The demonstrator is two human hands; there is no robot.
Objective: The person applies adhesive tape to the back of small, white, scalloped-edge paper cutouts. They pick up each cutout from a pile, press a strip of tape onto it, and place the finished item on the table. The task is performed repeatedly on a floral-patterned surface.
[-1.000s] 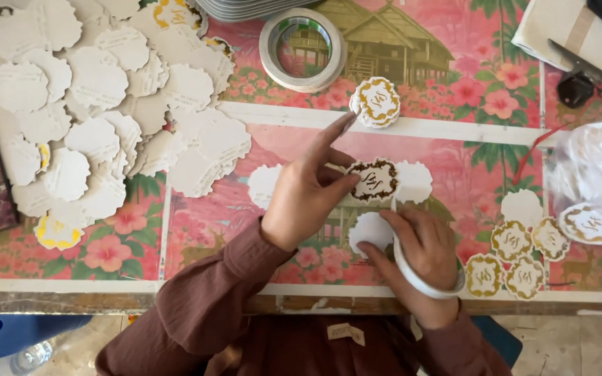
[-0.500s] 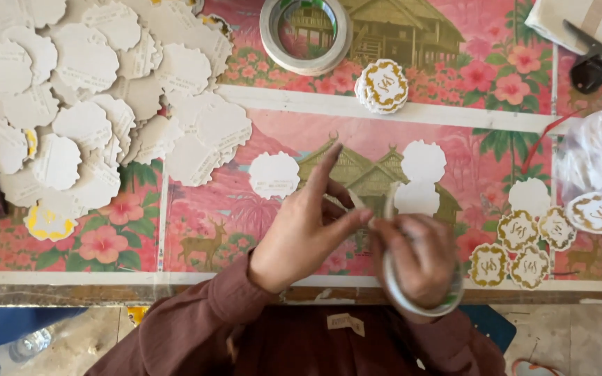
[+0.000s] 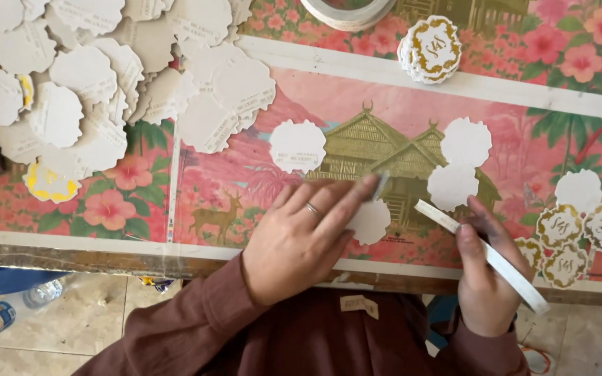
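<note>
My left hand (image 3: pixel 301 237), with a ring on one finger, lies flat on the table with its fingertips pinching a small piece of tape over a white scalloped paper tag (image 3: pixel 371 223). My right hand (image 3: pixel 485 278) grips a white roll of double-sided tape (image 3: pixel 482 254), seen edge-on, just right of that tag. Two more white tags (image 3: pixel 465 143) (image 3: pixel 452 186) lie close above the roll, and another (image 3: pixel 297 146) lies above my left hand.
A large heap of white scalloped tags (image 3: pixel 99 76) covers the upper left. A stack of gold-printed tags (image 3: pixel 430 49) sits at the top; several gold-printed ones (image 3: pixel 562 240) lie at the right. A tape roll (image 3: pixel 346 10) is at the top edge. A water bottle (image 3: pixel 1 317) lies on the floor.
The view has shifted closer. My left hand has come down from the gold-printed tag to a white one near the table's edge, and my right hand has turned the tape roll edge-on.
</note>
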